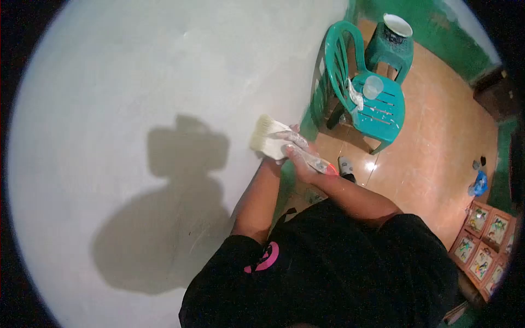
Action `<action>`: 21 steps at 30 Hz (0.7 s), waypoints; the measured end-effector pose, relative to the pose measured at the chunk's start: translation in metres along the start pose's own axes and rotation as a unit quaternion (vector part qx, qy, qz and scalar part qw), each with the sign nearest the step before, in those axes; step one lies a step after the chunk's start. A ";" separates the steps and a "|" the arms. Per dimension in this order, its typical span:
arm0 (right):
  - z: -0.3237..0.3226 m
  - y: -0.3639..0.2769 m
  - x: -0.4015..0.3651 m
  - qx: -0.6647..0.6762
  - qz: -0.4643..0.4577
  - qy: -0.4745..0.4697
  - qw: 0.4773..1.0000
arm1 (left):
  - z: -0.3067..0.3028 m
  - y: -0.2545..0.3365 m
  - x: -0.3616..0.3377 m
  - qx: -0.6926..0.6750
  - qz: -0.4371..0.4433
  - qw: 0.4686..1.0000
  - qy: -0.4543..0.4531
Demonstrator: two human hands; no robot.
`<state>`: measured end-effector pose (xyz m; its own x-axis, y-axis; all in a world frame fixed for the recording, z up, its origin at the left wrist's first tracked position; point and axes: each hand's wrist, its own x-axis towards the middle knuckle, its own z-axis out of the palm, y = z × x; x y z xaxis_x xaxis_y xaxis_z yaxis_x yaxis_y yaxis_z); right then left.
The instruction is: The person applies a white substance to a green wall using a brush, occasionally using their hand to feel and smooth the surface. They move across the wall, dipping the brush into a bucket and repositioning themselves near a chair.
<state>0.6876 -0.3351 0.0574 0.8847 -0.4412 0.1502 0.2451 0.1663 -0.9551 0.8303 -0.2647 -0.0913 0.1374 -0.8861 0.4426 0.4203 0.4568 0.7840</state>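
Observation:
A wide paintbrush (272, 139) with pale bristles and an orange-red handle end is held in front of me, its bristles over the whitish wall (109, 71) in this view. My left hand (295, 138), smeared with white paint, comes from behind the brush and closes around it. My right hand (299, 163) is closed on the handle, also spotted with white. Part of each hand is hidden by the brush and the other hand.
A green plastic chair (385, 123) beside the wall bears a clear cup (373, 87) and a white cloth (355, 95). Behind it, a white-rimmed bucket (398, 26) stands on a green stool (391, 54). A blue bag (479, 184) and wooden picture panels (483, 257) are at right.

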 end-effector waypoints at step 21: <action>-0.060 0.098 0.049 -0.099 0.148 0.120 0.977 | 0.045 0.054 -0.007 0.071 -0.316 0.834 0.446</action>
<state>0.7309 -0.3933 -0.0444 0.7805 -0.5980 -0.1822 -0.1104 0.1550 -0.9817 0.8117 -0.2304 -0.0320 0.5682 -0.6301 -0.5293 0.5595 -0.1758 0.8100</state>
